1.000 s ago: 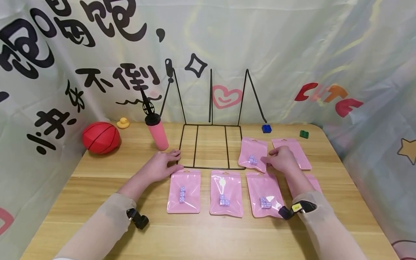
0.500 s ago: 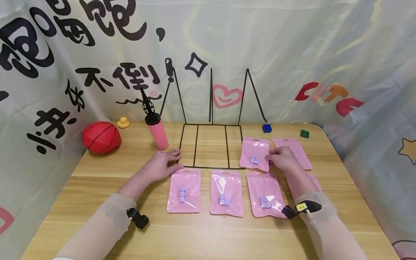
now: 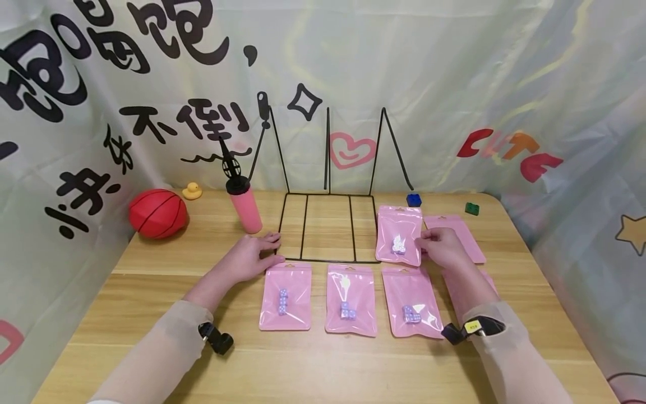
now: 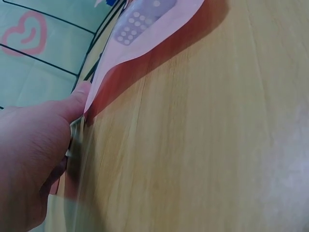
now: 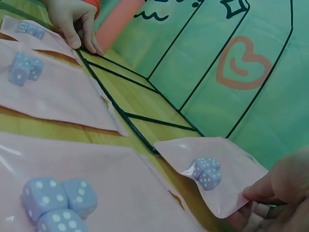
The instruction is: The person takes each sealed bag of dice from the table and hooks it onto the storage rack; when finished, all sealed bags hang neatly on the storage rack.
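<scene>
My right hand (image 3: 438, 245) pinches the right edge of a pink pouch (image 3: 399, 234) with pale blue dice inside, lifted off the table beside the black wire rack (image 3: 328, 227). The right wrist view shows the same pouch (image 5: 212, 176) raised at its near corner, pinched by my fingertips (image 5: 263, 193). My left hand (image 3: 250, 257) rests flat on the table at the rack's front left corner, fingers touching the wire. Its thumb (image 4: 72, 104) lies by the top edge of another pink pouch (image 4: 145, 34). Three pouches (image 3: 285, 297) (image 3: 350, 300) (image 3: 411, 303) lie in a row near me.
A second pouch (image 3: 461, 235) lies behind my right hand and another is partly under my right forearm. A pink pump (image 3: 242, 202), a red ball (image 3: 157, 213) and a yellow duck (image 3: 191, 191) stand at the left. Blue (image 3: 414, 199) and green (image 3: 472, 208) bricks sit at the back right.
My right hand has lifted the pouch from lying flat to a raised, more upright position, shifting it slightly to the right. The left hand has stayed put.
</scene>
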`<state>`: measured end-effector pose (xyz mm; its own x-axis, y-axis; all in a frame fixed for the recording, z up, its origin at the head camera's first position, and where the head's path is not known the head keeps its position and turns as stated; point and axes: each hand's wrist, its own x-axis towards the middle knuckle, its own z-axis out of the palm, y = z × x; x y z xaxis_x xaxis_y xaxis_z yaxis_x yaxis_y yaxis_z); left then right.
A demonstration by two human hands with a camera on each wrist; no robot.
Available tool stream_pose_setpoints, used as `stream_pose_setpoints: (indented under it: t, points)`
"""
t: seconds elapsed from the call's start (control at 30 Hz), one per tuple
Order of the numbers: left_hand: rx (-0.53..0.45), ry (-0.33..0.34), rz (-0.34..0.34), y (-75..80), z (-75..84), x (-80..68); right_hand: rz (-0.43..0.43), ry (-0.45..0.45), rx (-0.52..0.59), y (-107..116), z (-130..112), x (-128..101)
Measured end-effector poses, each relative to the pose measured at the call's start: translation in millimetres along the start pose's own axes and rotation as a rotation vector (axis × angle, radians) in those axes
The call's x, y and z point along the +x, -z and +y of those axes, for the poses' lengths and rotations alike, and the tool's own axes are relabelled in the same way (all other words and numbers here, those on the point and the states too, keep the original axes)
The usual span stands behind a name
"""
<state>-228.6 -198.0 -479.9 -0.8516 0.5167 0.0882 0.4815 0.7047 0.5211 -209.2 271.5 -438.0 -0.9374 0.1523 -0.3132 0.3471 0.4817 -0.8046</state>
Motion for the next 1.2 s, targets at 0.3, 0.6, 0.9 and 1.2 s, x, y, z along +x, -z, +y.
stream_pose_setpoints:
  t: [0.3,0.6,0.9,1.2]
  points:
    - [-0.007,0.007,0.006,-2.0,-1.7,1.6,0.116,0.146,-0.014,2,3,-11]
    - [-0.014,0.021,-0.002,-2.0,-1.4,0.8,0.196,0.395,-0.097,11,7,-23]
    - [-0.018,0.043,-0.013,-4.7,-0.8,0.3,0.220,0.471,-0.011,14,1,-42]
    - [-0.008,0.051,-0.016,-1.0,1.5,-1.3,0.204,0.618,0.071,13,-11,-66]
